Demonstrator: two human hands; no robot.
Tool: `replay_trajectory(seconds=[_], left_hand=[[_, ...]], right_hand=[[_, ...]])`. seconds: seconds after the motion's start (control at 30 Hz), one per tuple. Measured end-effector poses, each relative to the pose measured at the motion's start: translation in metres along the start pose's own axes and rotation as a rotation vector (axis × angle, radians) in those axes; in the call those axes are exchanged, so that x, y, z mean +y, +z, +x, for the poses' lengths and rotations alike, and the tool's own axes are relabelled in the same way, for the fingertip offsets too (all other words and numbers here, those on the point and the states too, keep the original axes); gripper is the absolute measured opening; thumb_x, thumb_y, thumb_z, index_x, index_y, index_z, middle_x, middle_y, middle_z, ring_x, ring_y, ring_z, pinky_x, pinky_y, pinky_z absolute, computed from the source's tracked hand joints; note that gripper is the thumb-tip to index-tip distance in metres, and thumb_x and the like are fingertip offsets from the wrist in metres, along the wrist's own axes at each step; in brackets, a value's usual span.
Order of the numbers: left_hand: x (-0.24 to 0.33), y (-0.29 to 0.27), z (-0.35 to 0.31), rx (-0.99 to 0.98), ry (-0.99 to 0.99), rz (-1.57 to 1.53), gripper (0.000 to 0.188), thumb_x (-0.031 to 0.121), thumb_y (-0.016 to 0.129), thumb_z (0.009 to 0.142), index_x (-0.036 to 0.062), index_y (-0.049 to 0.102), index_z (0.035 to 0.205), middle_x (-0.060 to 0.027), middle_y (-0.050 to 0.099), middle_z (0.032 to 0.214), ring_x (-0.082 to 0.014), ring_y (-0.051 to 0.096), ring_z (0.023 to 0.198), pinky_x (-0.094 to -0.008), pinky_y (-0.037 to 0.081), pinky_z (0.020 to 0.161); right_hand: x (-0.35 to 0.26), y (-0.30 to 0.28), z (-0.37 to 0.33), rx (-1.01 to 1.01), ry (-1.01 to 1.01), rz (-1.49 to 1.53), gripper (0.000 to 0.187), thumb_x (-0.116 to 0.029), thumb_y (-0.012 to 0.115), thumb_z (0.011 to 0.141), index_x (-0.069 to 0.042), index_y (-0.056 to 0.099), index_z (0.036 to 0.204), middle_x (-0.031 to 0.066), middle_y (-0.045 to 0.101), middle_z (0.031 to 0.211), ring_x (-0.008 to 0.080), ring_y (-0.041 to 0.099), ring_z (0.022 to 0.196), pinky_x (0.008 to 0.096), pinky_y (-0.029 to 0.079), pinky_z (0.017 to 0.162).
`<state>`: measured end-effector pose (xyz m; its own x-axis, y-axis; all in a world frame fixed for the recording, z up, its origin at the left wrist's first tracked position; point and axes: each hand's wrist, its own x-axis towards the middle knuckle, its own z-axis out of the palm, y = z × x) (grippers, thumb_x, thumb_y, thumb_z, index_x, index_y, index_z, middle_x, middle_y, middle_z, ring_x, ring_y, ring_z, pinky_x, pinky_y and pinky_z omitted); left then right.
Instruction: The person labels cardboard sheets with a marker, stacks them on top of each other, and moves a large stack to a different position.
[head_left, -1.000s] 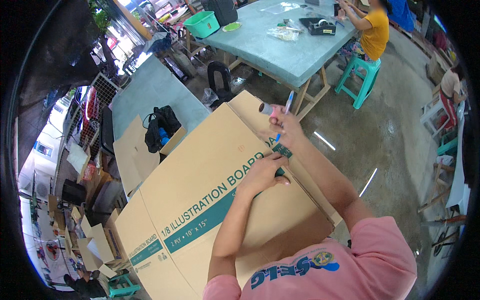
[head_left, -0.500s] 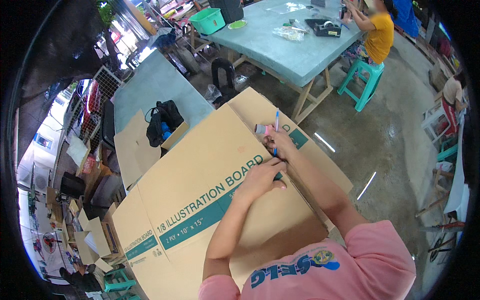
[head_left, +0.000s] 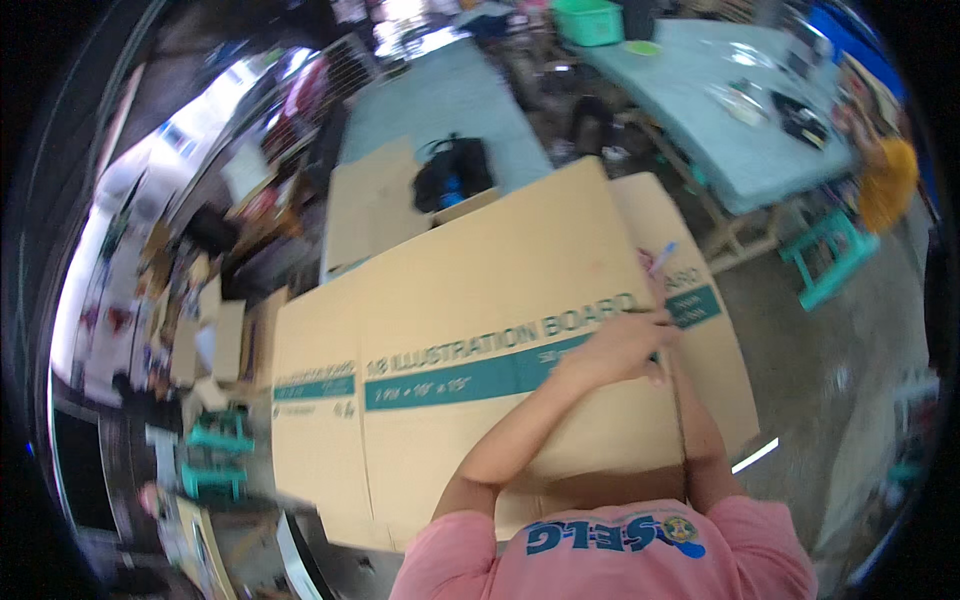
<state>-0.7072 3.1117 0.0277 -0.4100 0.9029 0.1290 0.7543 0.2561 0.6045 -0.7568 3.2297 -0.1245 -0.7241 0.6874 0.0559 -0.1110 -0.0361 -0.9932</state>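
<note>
A large flattened cardboard box [head_left: 480, 275], tan with a green printed band, lies spread in front of me. My left hand [head_left: 625, 347] is closed over its right edge, fingers toward the edge and thumb lower down. Just past that edge, my right hand [head_left: 654, 286] is mostly hidden behind the raised cardboard. From it sticks up a blue-and-white pen [head_left: 663, 258], blurred by motion. Beneath and to the right, another cardboard panel [head_left: 735, 385] juts out past the edge.
Beyond the box is a grey-blue table [head_left: 430, 110] with a black bag [head_left: 455, 180] on it. At the far right, a person in yellow [head_left: 888, 185] sits at another table [head_left: 740, 170], near a green stool [head_left: 828, 258]. Open cartons [head_left: 215, 340] and green stools [head_left: 220, 432] stand left.
The view has swung left, so the box and tables appear turned and shifted right. My right hand, plainly visible before with the pen and a pink-and-grey cylinder, is now mostly behind the cardboard.
</note>
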Motion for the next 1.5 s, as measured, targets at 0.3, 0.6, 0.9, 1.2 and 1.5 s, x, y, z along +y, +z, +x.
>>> replay_trajectory(seconds=[0.3,0.6,0.9,1.2,1.5], left_hand=[[-0.086,0.022,-0.044,-0.083,-0.195,0.044,0.042,0.022,0.082,0.058,0.0070,0.059,0.090,-0.0079,0.059,0.095,-0.0330,0.058,0.098,-0.0436,0.046,0.079],[-0.096,0.060,-0.067,0.397,-0.308,-0.005,0.036,0.019,0.078,0.068,0.0090,0.065,0.099,-0.0067,0.061,0.117,-0.0291,0.062,0.099,-0.0367,0.051,0.080],[-0.058,0.123,-0.030,0.185,-0.044,-0.059,0.016,0.019,0.071,0.078,0.0058,0.067,0.087,-0.0098,0.061,0.086,-0.0290,0.063,0.078,-0.0377,0.052,0.068],[-0.092,0.119,-0.030,0.470,-0.106,-0.678,0.020,0.011,0.062,0.083,0.0032,0.062,0.101,-0.0069,0.058,0.095,-0.0165,0.059,0.086,-0.0353,0.050,0.076],[-0.114,0.097,-0.036,0.603,-0.193,-1.613,0.030,0.019,0.047,0.099,-0.0020,0.050,0.120,-0.0075,0.055,0.107,-0.0180,0.058,0.098,-0.0321,0.050,0.095]], right_hand=[[0.044,0.021,0.009,-0.164,0.127,0.212,0.023,-0.024,0.051,0.098,-0.009,0.052,0.115,-0.0006,0.050,0.076,0.0085,0.046,0.064,0.0295,0.048,0.056],[-0.033,-0.028,0.038,-0.267,0.090,-0.091,0.021,-0.017,0.054,0.092,-0.012,0.053,0.113,0.0018,0.053,0.073,0.0155,0.054,0.061,0.0390,0.052,0.056],[-0.069,-0.002,0.052,-0.647,-0.623,-0.894,0.021,-0.016,0.054,0.089,-0.009,0.052,0.108,0.0204,0.062,0.082,0.0411,0.061,0.083,0.0517,0.047,0.073],[-0.089,-0.031,0.071,-0.468,-0.544,-0.719,0.020,-0.021,0.054,0.092,-0.007,0.053,0.107,0.0202,0.063,0.086,0.0403,0.061,0.084,0.0469,0.046,0.070],[-0.079,-0.082,0.107,-0.420,-0.573,-1.114,0.017,-0.018,0.053,0.089,-0.010,0.049,0.104,0.0185,0.062,0.086,0.0415,0.061,0.080,0.0524,0.048,0.066]])
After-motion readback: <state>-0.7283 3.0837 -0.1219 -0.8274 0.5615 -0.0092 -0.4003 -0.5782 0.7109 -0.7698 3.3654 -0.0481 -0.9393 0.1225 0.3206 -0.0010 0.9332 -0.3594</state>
